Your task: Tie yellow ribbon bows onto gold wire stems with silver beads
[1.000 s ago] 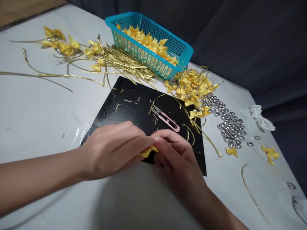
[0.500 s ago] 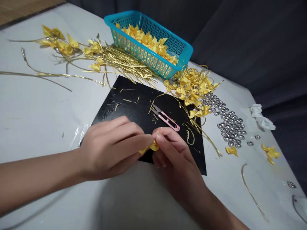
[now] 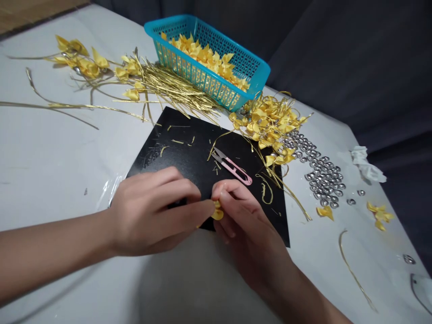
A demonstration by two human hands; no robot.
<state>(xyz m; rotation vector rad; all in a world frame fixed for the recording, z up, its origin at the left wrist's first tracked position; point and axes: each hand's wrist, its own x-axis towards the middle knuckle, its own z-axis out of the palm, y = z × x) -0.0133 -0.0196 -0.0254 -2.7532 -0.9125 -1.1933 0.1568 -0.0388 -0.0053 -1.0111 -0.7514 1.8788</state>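
Between my fingertips is a small yellow ribbon bow (image 3: 218,213), mostly covered by my fingers. My left hand (image 3: 157,209) is closed, its thumb and fingers pinching the bow from the left. My right hand (image 3: 248,225) is closed as well, thumb against index finger at the bow's right edge. Both hands are over the near edge of a black mat (image 3: 189,157). Just beyond them on the mat lie pink-handled thread snips (image 3: 232,166), blades pointing up and left. Short gold cord scraps (image 3: 267,191) lie around the snips.
A blue basket (image 3: 209,74) of yellow bows stands at the back. Gold cords (image 3: 178,92) are heaped before it. To its right sit corded bows (image 3: 270,119) and many silver beads (image 3: 326,180). More bows (image 3: 86,63) lie at the far left; a white crumpled piece (image 3: 366,164) is at right.
My left fingers have shifted slightly on the bow, and less of its yellow ribbon shows below them. The snips and the other items lie as before.
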